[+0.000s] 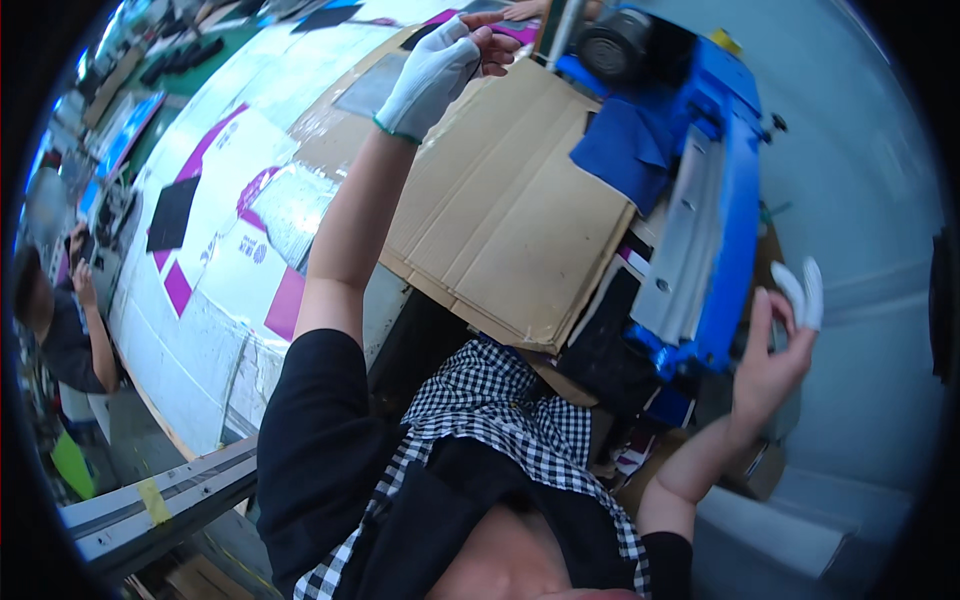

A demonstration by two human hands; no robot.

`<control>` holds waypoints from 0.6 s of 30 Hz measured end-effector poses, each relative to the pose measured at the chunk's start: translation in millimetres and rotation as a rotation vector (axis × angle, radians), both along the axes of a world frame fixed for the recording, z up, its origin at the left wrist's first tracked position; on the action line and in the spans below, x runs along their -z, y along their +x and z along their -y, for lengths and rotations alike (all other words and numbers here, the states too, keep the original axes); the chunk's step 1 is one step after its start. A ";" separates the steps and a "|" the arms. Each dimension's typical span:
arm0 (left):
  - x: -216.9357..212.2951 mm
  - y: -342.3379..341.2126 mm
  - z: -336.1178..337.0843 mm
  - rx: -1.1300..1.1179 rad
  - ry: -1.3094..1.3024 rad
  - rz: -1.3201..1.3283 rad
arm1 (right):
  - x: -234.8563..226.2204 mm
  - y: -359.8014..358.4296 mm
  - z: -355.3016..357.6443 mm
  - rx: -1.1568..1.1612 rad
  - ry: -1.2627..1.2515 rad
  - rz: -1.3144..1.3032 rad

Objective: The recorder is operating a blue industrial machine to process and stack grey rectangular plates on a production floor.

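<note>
1. Left hand [440, 70]: we log it raised far out at the top of the view, in a white knit glove with a green cuff. Its bare fingertips [497, 50] curl together; we cannot tell whether they pinch anything.
2. Right hand [775, 345]: bare palm, lifted at the right of the view. Its fingers are bent, and two carry white finger cots [805, 290] at their tips; they close on nothing we can see.
3. Cardboard sheets [500, 210]: a flat brown stack, lying just below the left hand, its near edge frayed.
4. Blue machine [725, 210]: it stands between the two hands, just right of the cardboard, with a grey metal rail [680, 265] along its side and a dark round motor housing [615, 45] at the top.
5. Blue cloth [625, 150]: draped over the machine's left side, touching the cardboard.
6. Surface [225, 275]: white covering with purple patches, left of the cardboard, bearing one black square piece [172, 212].
7. Another person [60, 330]: at the far left edge, in a dark top.
</note>
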State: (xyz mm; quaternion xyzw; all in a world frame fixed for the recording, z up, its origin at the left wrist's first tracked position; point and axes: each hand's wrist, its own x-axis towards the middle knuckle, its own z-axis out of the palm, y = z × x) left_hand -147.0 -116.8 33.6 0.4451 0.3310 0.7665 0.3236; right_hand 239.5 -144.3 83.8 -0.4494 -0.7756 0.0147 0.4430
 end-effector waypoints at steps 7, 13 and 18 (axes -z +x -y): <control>-90.4 172.2 6.8 0.389 0.080 -0.226 | -0.5 13.5 8.1 -0.474 -0.026 -0.617; -146.7 316.5 44.6 0.314 0.082 -0.715 | -8.8 68.5 27.4 -0.778 0.062 -0.803; -146.6 393.8 47.1 0.077 0.112 -1.285 | -1.6 142.1 53.1 -0.477 -0.274 -1.034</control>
